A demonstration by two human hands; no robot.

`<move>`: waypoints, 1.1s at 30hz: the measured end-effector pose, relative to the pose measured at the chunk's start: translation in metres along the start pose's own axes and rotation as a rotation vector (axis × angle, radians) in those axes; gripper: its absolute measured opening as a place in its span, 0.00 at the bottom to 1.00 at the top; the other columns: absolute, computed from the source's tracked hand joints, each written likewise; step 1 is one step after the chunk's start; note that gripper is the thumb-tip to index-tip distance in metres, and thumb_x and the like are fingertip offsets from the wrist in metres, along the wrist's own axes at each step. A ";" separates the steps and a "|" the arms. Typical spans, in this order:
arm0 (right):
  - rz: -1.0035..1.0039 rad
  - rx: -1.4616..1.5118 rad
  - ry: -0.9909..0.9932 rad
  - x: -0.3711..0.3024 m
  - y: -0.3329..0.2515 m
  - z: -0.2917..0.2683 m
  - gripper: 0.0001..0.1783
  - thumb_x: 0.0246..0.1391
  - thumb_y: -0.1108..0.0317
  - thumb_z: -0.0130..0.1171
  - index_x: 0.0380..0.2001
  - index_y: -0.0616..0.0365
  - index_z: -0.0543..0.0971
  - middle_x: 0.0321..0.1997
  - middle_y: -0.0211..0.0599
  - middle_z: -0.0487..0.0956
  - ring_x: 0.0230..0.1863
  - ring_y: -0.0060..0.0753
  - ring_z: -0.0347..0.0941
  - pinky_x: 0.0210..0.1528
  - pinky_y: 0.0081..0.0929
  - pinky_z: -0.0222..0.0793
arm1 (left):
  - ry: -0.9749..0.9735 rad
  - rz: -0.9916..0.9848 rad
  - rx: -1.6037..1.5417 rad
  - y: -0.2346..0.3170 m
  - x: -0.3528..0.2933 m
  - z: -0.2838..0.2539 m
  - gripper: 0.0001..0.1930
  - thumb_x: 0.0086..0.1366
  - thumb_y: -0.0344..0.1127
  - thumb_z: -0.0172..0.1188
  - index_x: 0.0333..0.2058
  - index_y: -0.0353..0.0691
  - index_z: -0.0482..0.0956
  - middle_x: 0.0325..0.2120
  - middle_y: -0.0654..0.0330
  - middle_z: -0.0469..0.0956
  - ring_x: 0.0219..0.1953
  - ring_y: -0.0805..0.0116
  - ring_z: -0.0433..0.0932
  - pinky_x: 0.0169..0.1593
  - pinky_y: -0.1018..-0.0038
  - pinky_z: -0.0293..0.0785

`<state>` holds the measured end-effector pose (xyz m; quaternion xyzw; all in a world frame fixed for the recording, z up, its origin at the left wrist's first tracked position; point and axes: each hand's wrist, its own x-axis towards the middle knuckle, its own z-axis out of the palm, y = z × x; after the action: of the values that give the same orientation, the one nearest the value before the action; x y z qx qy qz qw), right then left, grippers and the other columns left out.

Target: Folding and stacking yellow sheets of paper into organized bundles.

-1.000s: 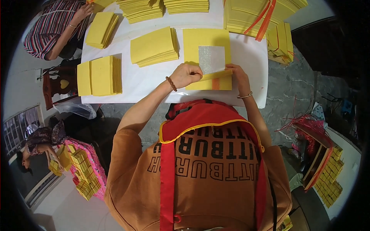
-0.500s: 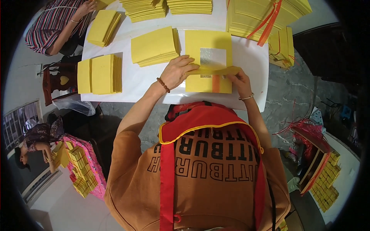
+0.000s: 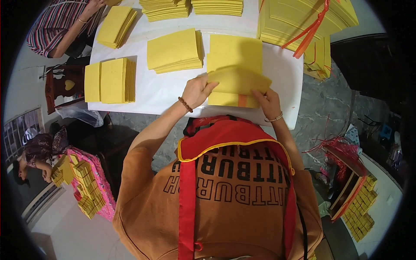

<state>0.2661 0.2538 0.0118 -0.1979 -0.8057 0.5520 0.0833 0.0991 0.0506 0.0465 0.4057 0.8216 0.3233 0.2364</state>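
In front of me a yellow paper sheet (image 3: 237, 80) is lifted at its near part and bowed over other yellow paper (image 3: 236, 44) lying on the table. My left hand (image 3: 199, 90) is closed, pinching the sheet's left edge between thumb and fingers. At the right near corner my right hand (image 3: 269, 103) grips the same sheet. An orange patch (image 3: 242, 100) shows on the yellow strip below the raised part. What lies under the raised sheet is hidden. Left of it rests a stack of folded yellow papers (image 3: 173, 50), apart from my hand.
On the white-covered table (image 3: 169, 93) stand more yellow stacks at the left (image 3: 115, 81) and at the back (image 3: 216, 7). A big yellow pile (image 3: 303, 21) with an orange ribbon (image 3: 308, 34) is at the back right. Another person's hand (image 3: 94, 6) works at the far left.
Yellow paper now covers the silver square that showed before. Both hands have come slightly nearer to me, and the sheet between them is spread wider.
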 end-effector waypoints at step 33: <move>0.229 -0.102 0.282 0.042 -0.022 0.013 0.30 0.44 0.62 0.62 0.52 0.51 0.65 0.16 0.34 0.74 0.18 0.32 0.71 0.23 0.29 0.63 | 0.185 0.384 0.410 0.027 0.040 0.036 0.27 0.56 0.49 0.56 0.53 0.44 0.68 0.52 0.50 0.63 0.57 0.49 0.57 0.56 0.55 0.54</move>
<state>0.2183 0.2530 0.0233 -0.3677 -0.7852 0.4832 0.1221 0.1142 0.1076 0.0361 0.5618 0.7960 0.2251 0.0083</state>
